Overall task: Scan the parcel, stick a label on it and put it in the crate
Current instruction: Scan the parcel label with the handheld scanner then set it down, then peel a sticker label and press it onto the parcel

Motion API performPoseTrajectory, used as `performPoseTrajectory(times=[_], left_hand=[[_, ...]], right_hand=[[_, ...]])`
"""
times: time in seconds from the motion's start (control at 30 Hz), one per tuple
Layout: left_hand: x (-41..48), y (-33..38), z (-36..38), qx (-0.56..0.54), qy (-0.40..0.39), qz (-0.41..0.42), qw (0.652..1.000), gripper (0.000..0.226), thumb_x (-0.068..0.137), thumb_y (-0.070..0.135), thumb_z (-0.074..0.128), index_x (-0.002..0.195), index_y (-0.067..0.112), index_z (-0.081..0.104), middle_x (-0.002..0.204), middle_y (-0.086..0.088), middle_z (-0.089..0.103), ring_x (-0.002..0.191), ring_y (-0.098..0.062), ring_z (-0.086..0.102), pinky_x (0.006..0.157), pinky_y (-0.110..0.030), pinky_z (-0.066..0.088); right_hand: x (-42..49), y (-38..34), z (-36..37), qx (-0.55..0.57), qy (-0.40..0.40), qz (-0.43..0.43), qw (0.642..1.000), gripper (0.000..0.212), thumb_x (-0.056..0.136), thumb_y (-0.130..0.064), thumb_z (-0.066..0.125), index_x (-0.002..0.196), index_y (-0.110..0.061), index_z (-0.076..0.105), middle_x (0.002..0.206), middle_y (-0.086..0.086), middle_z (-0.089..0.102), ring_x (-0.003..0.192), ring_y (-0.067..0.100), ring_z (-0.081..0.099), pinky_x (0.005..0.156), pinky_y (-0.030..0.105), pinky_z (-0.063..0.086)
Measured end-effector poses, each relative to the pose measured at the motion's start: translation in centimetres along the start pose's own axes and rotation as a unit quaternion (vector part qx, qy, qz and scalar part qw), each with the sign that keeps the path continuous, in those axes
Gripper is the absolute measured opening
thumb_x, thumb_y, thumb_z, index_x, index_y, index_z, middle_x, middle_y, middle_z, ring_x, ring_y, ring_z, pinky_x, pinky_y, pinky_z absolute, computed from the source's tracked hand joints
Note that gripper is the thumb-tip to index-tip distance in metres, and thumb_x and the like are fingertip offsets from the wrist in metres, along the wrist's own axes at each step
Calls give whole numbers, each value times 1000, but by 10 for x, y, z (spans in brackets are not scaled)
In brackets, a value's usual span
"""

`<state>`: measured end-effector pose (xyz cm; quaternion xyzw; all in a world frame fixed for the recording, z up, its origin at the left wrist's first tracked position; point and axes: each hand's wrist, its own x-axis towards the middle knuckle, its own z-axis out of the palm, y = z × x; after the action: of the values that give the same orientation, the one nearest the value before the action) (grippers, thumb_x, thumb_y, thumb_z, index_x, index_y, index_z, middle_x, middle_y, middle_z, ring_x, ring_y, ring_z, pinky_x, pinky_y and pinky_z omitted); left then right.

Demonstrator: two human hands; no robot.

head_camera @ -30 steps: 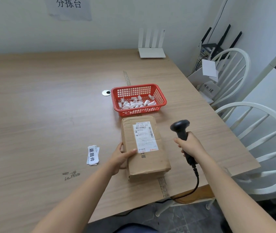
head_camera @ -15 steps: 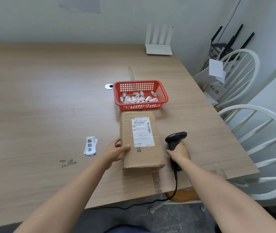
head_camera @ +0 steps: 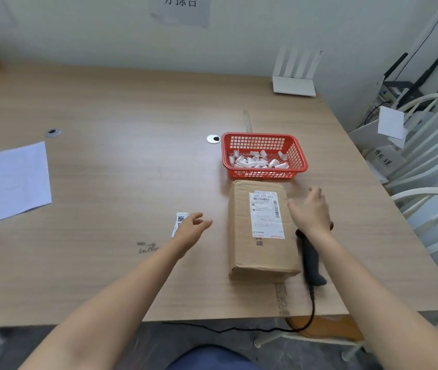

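Note:
A brown cardboard parcel lies flat on the wooden table, a white shipping label on its top. The black barcode scanner lies on the table just right of the parcel, cable trailing over the front edge. My right hand hovers open above the scanner's head and the parcel's right edge, holding nothing. My left hand is open left of the parcel, over a small stack of white printed labels. A red plastic basket of small white pieces stands just behind the parcel.
A white sheet of paper lies at the table's left. A white router stands at the back right. White chairs with papers and a black router crowd the right side. Two cable grommets sit in the tabletop.
My right hand has set the scanner down beside the parcel and let go. My left hand has left the parcel's side and moved left over the label stack.

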<state>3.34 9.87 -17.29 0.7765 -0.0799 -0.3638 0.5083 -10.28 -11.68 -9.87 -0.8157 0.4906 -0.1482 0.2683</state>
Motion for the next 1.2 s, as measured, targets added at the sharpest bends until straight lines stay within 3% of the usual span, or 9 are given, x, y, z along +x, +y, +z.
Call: performPoseTrajectory(times=[0.17, 0.27, 0.37, 0.47, 0.6, 0.73, 0.87, 1.0, 1.2], left_hand=[[9, -12, -30, 44, 86, 31, 995, 45, 86, 23, 57, 127, 7, 49, 120, -9, 56, 110, -23, 54, 77, -26, 45], [20, -23, -46, 133, 123, 45, 983, 46, 83, 17, 61, 127, 6, 51, 127, -14, 56, 116, -24, 54, 88, -28, 40], [31, -34, -58, 220, 113, 52, 968, 53, 80, 20, 64, 129, 10, 48, 131, -13, 49, 120, -23, 51, 94, -31, 40], [42, -39, -62, 255, 81, 53, 962, 58, 79, 23, 65, 133, 14, 45, 131, -10, 44, 121, -25, 48, 82, -34, 44], [56, -47, -62, 278, 57, 59, 957, 62, 79, 23, 64, 136, 15, 41, 131, -11, 42, 125, -25, 43, 95, -35, 42], [67, -46, -60, 371, 11, 90, 924, 67, 76, 22, 65, 137, 21, 37, 136, -7, 33, 128, -24, 31, 90, -37, 45], [76, -39, -61, 436, -33, 110, 893, 68, 74, 25, 69, 135, 19, 39, 137, -8, 32, 127, -26, 29, 88, -37, 47], [78, -34, -61, 428, -29, 126, 895, 63, 71, 22, 71, 128, 16, 43, 131, -8, 38, 124, -25, 33, 83, -38, 47], [77, -36, -60, 402, 39, 157, 901, 24, 84, 15, 56, 108, 11, 57, 117, -8, 53, 110, -24, 50, 73, -34, 42]], right_hand=[[-40, -82, 36, 128, -111, -156, 973, 44, 82, -18, 62, 120, -6, 43, 112, 12, 58, 103, 26, 56, 88, 38, 45], [-67, -107, 77, 151, -224, -168, 948, 44, 82, -18, 62, 121, -10, 44, 103, 6, 58, 91, 22, 60, 83, 34, 50], [-81, -110, 118, 108, -270, -143, 946, 42, 83, -19, 60, 121, -10, 45, 110, 9, 60, 95, 23, 60, 82, 32, 47], [-87, -102, 151, 66, -299, -90, 948, 42, 83, -20, 59, 121, -9, 46, 117, 12, 58, 104, 27, 57, 85, 34, 46], [-89, -94, 179, 10, -306, -44, 951, 42, 84, -19, 55, 125, -9, 46, 126, 11, 53, 113, 25, 53, 89, 33, 44], [-88, -91, 194, -25, -290, -25, 956, 20, 83, -16, 54, 103, -10, 54, 120, 15, 53, 99, 27, 54, 79, 31, 43], [-87, -89, 201, -24, -282, -1, 959, 35, 83, -20, 57, 115, -7, 51, 122, 14, 47, 105, 30, 55, 84, 31, 43], [-86, -86, 204, -2, -269, 24, 963, 35, 83, -20, 60, 114, -8, 51, 123, 13, 47, 103, 29, 57, 84, 30, 43], [-83, -84, 203, 10, -257, 40, 966, 31, 84, -18, 59, 112, -9, 52, 124, 12, 47, 104, 27, 56, 88, 31, 43]])
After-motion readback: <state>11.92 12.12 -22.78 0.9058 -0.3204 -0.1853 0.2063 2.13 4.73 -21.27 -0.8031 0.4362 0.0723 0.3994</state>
